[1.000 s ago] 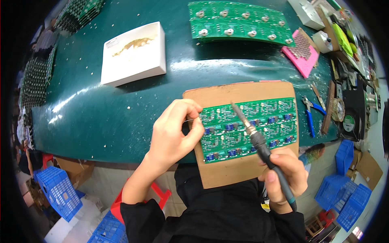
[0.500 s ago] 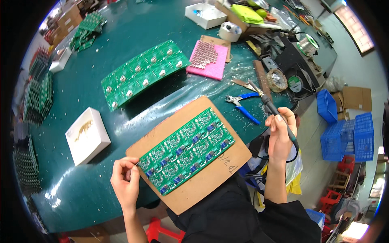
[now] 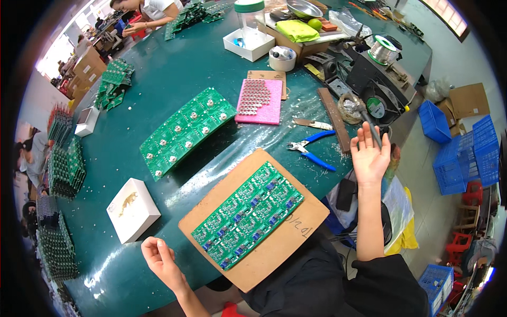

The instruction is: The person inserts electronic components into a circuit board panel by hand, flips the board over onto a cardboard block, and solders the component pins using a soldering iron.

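A green circuit board (image 3: 247,216) with blue parts lies on a brown cardboard sheet (image 3: 285,248) in front of me. My left hand (image 3: 162,260) hovers left of the sheet, apart from the board, its fingers curled together; whatever they may hold does not show. Palm up, my right hand (image 3: 369,156) is at the table's right side with fingers stretched out. The soldering iron (image 3: 372,127) passes between thumb and fingers, its front end by a tape-like ring (image 3: 349,109). Blue-handled cutters (image 3: 312,150) lie left of that hand.
A second green board (image 3: 187,132) with round metal parts stands raised behind. Nearby are a white box (image 3: 133,211), a pink foam pad (image 3: 260,100) with small metal parts, a brown bar (image 3: 334,121) and a solder spool (image 3: 384,50). Another person (image 3: 153,13) works at the far left.
My right hand has turned palm up and opened around the iron, which has shifted toward the ring. My left hand has drawn away from the board's corner. The view has shifted.
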### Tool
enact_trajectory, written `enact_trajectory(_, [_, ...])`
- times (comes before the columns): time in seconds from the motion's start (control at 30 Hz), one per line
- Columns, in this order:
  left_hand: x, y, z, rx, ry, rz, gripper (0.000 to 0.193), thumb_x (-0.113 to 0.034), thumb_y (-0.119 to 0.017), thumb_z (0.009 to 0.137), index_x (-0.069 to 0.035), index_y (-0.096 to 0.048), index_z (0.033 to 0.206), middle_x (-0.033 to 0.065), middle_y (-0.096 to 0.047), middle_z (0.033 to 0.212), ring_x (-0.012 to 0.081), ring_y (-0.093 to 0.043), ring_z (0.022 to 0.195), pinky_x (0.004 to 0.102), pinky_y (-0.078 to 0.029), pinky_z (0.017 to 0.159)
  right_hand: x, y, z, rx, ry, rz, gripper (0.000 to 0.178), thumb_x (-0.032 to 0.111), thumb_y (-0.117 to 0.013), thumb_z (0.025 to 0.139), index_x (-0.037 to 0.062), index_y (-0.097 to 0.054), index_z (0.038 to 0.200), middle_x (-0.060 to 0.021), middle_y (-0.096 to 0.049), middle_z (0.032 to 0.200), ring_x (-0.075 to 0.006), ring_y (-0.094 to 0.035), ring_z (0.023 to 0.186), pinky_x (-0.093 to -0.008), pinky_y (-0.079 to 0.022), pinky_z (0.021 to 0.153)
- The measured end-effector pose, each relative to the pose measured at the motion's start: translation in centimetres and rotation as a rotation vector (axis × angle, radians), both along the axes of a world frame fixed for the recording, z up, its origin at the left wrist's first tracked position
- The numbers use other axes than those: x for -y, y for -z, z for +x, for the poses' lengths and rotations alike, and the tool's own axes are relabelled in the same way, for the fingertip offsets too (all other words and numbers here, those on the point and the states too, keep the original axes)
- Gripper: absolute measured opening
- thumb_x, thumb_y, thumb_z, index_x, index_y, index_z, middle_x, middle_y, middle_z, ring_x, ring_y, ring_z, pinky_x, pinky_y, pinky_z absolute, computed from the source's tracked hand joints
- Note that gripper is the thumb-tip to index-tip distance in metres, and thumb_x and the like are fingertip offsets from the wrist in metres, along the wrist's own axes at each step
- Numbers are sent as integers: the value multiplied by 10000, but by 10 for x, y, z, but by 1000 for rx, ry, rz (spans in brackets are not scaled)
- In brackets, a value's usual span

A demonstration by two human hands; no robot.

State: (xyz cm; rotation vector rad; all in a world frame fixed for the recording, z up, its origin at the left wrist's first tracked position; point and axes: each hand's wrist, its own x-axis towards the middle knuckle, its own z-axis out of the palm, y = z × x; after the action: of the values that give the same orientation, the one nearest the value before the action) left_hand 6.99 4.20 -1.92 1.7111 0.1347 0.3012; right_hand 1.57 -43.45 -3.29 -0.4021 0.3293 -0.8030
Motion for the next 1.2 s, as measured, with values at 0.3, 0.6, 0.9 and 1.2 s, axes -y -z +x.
enact_trajectory(0.3, [-24,-1,-13,98,-149,-164,48,-87,-570,962,-52,-539,975,-41,-427,762,14,-284,559,185,-216,477,65,39,42,171,35,299,265,162,-572,947,-42,-550,1115,-113,-641,1049,-223,-574,898,-357,-477,795])
enact_trajectory(0.6, [-26,6,-22,50,-204,-189,36,-71,-573,952,-53,-541,952,-43,-418,758,22,-287,585,192,-231,498,69,41,31,509,-131,451,400,59,-483,957,-67,-433,1334,-217,-533,1319,-320,-570,1102,-398,-533,917])
enact_trajectory(0.9, [-18,7,-24,33,-219,-184,56,-43,-579,933,-52,-546,977,-42,-428,789,20,-300,598,184,-240,504,19,13,32,101,-275,243,273,-10,-542,914,-85,-521,1177,-137,-603,1016,-173,-606,866,-266,-558,736])
enact_trajectory(1.2, [-19,28,-23,55,-221,-201,97,-7,-597,908,-51,-553,982,-45,-438,810,15,-318,620,172,-251,512,-32,-24,163,-1026,-848,-1415,427,341,-605,914,-79,-629,981,-83,-661,711,-113,-572,473,-235,-441,411])
